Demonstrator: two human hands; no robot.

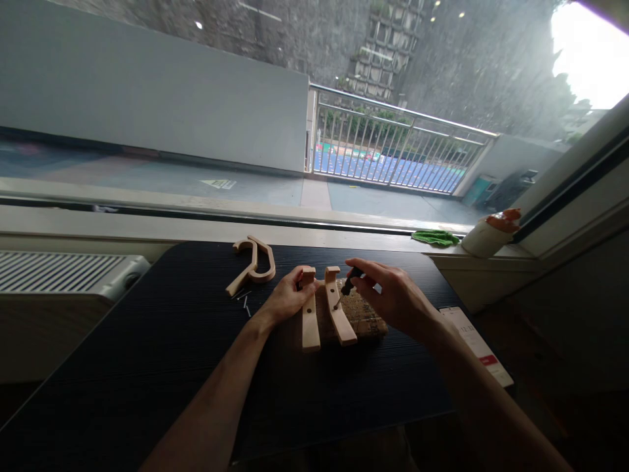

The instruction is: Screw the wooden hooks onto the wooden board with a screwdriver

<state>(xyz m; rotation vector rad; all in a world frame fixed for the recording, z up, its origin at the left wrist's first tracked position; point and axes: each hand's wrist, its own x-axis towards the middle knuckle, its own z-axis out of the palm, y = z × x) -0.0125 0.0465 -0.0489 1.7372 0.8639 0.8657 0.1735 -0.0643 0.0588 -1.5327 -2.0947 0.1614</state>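
In my right hand (388,288) is a small black-handled screwdriver (350,283), its thin shaft slanting down to the lower hole of a curved light-wood piece (341,320). Closed around the upper part of a second, similar wood piece (310,328) is my left hand (291,295); this one also has a dark hole in its face. Both pieces have a hooked top end and lie side by side, the right one over a brown patterned block (366,313). Whether a screw sits under the screwdriver tip is too small to tell.
Two more bent wood pieces (268,265) lie at the back left of the black table (196,367), with several loose screws (247,307) near them. A phone (474,344) rests at the right edge. A green cloth (435,237) and a bottle (490,235) occupy the windowsill.
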